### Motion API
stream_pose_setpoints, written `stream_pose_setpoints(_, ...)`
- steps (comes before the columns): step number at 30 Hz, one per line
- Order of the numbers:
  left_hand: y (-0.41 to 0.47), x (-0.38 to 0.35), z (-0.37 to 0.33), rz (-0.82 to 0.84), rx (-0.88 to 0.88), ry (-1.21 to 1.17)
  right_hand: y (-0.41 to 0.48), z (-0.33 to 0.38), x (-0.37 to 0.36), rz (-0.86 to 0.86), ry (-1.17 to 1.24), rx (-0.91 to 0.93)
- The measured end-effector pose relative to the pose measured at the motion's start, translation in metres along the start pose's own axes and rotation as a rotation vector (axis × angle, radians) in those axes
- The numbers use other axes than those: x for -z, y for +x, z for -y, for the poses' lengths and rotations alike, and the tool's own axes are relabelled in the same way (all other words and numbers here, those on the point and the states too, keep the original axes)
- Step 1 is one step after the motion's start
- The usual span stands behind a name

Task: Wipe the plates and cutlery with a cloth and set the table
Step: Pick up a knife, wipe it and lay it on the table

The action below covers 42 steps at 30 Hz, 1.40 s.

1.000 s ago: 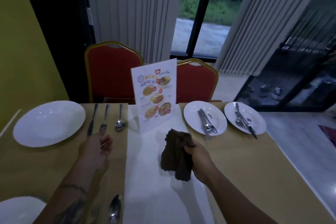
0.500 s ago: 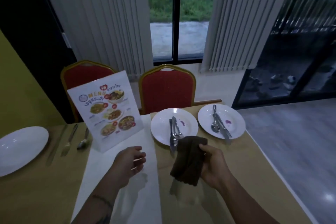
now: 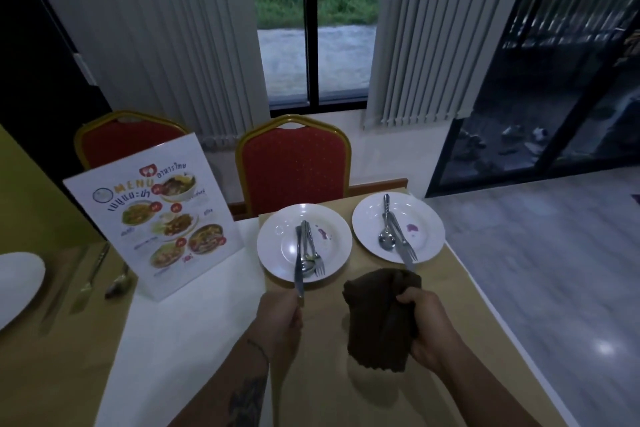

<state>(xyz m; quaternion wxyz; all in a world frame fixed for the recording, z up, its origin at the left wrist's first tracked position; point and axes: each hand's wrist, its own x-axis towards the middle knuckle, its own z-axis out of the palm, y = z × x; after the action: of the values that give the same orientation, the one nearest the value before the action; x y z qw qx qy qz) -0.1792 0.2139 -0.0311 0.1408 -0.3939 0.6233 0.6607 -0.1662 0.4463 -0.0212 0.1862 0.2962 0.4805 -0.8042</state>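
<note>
Two white plates stand at the table's far right. The nearer plate (image 3: 332,236) has a reddish smear and carries a knife (image 3: 298,260), a spoon and a fork. My left hand (image 3: 280,317) grips the near end of that knife, whose blade still lies across the plate. The right plate (image 3: 426,229) bears a purple stain, a spoon (image 3: 386,236) and other cutlery. My right hand (image 3: 427,329) holds a crumpled dark brown cloth (image 3: 379,315) just in front of the plates.
A standing menu card (image 3: 152,218) is at the table's middle. Left of it lie a fork and spoon (image 3: 117,282) beside a third white plate (image 3: 17,284). Two red chairs (image 3: 294,166) face me. The table edge drops to grey floor at right.
My view swung right toward the two dirty plates. My left hand left the set cutlery at left and took hold of the knife on the nearer plate. The cloth moved right with my right hand.
</note>
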Motion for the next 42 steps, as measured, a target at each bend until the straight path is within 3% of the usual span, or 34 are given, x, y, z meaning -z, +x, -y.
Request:
stream_pose_setpoints(10, 0.002, -0.005, 0.005, 0.070, 0.130, -0.198, 0.006, -0.010, 0.017, 0.019, 0.009, -0.065)
stream_pose_setpoints(17, -0.051, 0.011, 0.001, 0.034, -0.070, -0.173, 0.006, -0.031, -0.047, 0.230, -0.062, 0.005)
stream_pose_setpoints(23, -0.079, 0.022, 0.004, -0.041, -0.341, 0.242, -0.021, -0.031, -0.098, 0.489, -0.298, 0.140)
stream_pose_setpoints(28, -0.099, 0.040, 0.009, -0.006, -0.447, 0.486, -0.021, -0.009, -0.111, 0.349, -0.452, 0.284)
stream_pose_setpoints(37, -0.122, 0.032, 0.025, 0.192, -0.414, 0.289, -0.019, 0.023, -0.124, 0.178, 0.014, 0.301)
stream_pose_setpoints(42, -0.120, 0.058, 0.007, 0.308, -0.315, 0.381, -0.042, 0.018, -0.122, 0.182, -0.035, 0.335)
